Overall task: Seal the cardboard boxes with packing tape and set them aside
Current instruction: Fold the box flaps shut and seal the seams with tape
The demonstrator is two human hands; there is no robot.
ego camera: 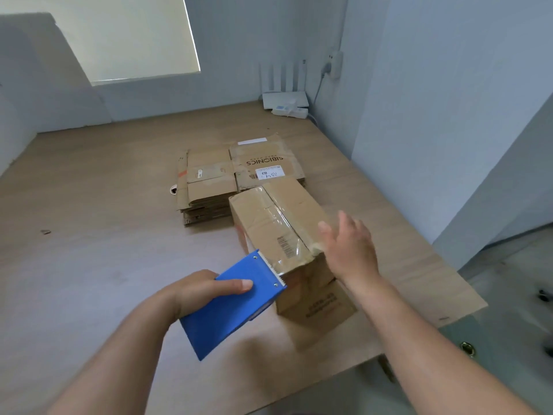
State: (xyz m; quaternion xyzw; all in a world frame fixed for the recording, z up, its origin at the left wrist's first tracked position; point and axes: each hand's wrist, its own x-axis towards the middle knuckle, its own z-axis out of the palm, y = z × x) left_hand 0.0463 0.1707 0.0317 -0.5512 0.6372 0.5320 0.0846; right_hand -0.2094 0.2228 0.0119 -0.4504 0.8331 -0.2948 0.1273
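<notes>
Left hand (pixel 206 290) gripped my blue tape dispenser (pixel 232 307), teeth against the taped box (pixel 278 232); right hand (pixel 348 250) hovered open beside it.

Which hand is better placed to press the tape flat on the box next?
Probably the right hand: open, just beside the tape on the box. The left hand grips the blue dispenser.

You're in a plain back room of an office or home, set up as a packing corner: bare pale grey walls (pixel 419 85), a cream roller blind (pixel 134 34) far left, a white wireless router with upright antennas (pixel 285 98) in the far right corner, and a stack of flattened brown cardboard boxes (pixel 209 181) on the broad light wood-grain tabletop (pixel 89 190).
</notes>
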